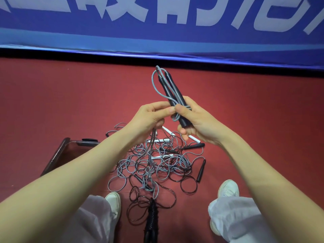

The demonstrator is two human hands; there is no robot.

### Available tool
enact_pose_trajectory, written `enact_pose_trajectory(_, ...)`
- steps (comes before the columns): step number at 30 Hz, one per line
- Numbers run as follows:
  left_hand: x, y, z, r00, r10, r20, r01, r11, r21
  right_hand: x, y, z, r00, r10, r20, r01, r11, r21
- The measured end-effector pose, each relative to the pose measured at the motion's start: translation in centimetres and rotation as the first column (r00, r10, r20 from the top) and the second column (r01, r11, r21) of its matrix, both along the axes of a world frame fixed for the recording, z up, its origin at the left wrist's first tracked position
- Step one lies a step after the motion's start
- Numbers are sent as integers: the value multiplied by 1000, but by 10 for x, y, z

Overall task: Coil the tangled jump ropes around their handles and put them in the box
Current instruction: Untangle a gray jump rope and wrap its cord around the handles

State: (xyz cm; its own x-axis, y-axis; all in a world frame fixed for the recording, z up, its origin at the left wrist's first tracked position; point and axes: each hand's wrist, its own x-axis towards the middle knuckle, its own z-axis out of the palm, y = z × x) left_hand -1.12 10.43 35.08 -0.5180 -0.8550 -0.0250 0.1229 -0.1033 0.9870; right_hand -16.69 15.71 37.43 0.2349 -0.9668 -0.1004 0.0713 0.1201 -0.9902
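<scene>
Head view: right hand grips two slim black rigid jump-rope handles together near their lower ends. Left hand pinches the thin grey cord beside them. The cord looks light, springy and likely to slip (best pinched taut, close to the handles). A tangled pile of grey and black ropes lies on the red floor, with a clear dark-rimmed box on its left. The blue banner has white characters, cropped and unreadable.

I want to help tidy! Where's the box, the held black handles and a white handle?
box [55, 155], head view, dark left rim.
black handles [171, 92], head view, mid-shaft.
white handle [160, 140], head view, its middle.
</scene>
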Motion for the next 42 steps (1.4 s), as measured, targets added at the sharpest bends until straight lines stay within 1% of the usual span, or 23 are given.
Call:
enact_pose_trajectory(4, -4, 6, -1, 999, 45, 3, -45, 998, -44, 3, 0, -4, 993, -113, -28, 113, 994, 9)
enact_pose_trajectory(7, -7, 8, -3, 997, 71, -18, -72, 996, -46, 10, 0, -8, 969, -238, -72, 232, 970, -73)
enact_pose_trajectory(9, -8, 8, -2, 998, 61, -18, -61, 998, -35, 13, 0, -8, 948, -301, -101, 290, 950, -116)
enact_pose_trajectory(11, -6, 7, -1, 999, 31, 11, -30, 999, -45, 13, -1, -8, 946, -318, -63, 310, 944, -111)
enact_pose_trajectory(14, -2, 4, 3, 998, -40, 55, 46, 993, -113, 12, -3, -6, 955, -279, 101, 287, 955, -73)
enact_pose_trajectory(16, 0, 1, 6, 994, -101, 37, 105, 986, -126, 11, -2, -2, 959, -235, 156, 248, 966, -71)
enact_pose_trajectory(18, 8, -4, 5, 983, -171, 63, 177, 976, -128, 9, 1, 6, 966, -188, 178, 206, 975, -84)
enact_pose_trajectory(21, 26, -10, -2, 907, -305, 291, 370, 906, -203, -5, 9, 25, 962, -133, 237, 148, 988, -48)
enact_pose_trajectory(22, 29, -10, -2, 891, -305, 336, 384, 902, -199, -11, 12, 29, 970, -97, 224, 103, 995, -18)
enact_pose_trajectory(23, 31, -11, -3, 900, -270, 342, 349, 917, -195, -15, 15, 32, 986, -38, 161, 36, 999, 16)
enact_pose_trajectory(24, 31, -11, -1, 913, -218, 345, 302, 930, -212, -17, 19, 31, 997, 52, 57, -56, 997, 54)
enact_pose_trajectory(25, 31, -13, 1, 911, -182, 370, 282, 929, -238, -15, 22, 28, 984, 171, -53, -165, 981, 103)
enact_pose_trajectory(27, 34, -16, 5, 871, -224, 438, 350, 907, -233, -7, 25, 17, 891, 397, -222, -344, 907, 243)
enact_pose_trajectory(28, 35, -18, 7, 844, -261, 469, 391, 897, -205, -3, 25, 10, 835, 462, -298, -366, 872, 326)
enact_pose_trajectory(30, 37, -18, 11, 819, -249, 516, 392, 900, -189, 2, 21, -5, 710, 474, -520, -266, 865, 424)
enact_pose_trajectory(31, 36, -17, 12, 817, -222, 532, 374, 906, -197, 2, 18, -13, 627, 438, -644, -202, 890, 409)
enact_pose_trajectory(33, 28, -13, 13, 819, -184, 543, 348, 912, -217, 1, 11, -24, 452, 325, -831, -153, 946, 287)
enact_pose_trajectory(35, 22, -12, 14, 823, -161, 545, 324, 921, -217, -5, 4, -31, 292, 180, -939, -135, 980, 146)
enact_pose_trajectory(37, 19, -10, 13, 798, -174, 577, 343, 918, -197, -14, -1, -30, 151, 35, -988, -83, 996, 22)
enact_pose_trajectory(39, 14, -6, 9, 823, -244, 514, 343, 933, -107, -22, -5, -28, 14, -101, -995, -55, 993, -102)
enact_pose_trajectory(40, 11, -3, 7, 851, -285, 442, 326, 945, -20, -24, -6, -28, -8, -161, -987, -51, 986, -161)
enact_pose_trajectory(41, 7, -1, 6, 870, -318, 377, 315, 946, 70, -24, -7, -28, 3, -215, -977, -41, 976, -215)
enact_pose_trajectory(42, 4, 0, 4, 880, -338, 332, 310, 941, 137, -24, -7, -28, 42, -268, -962, -23, 963, -269)
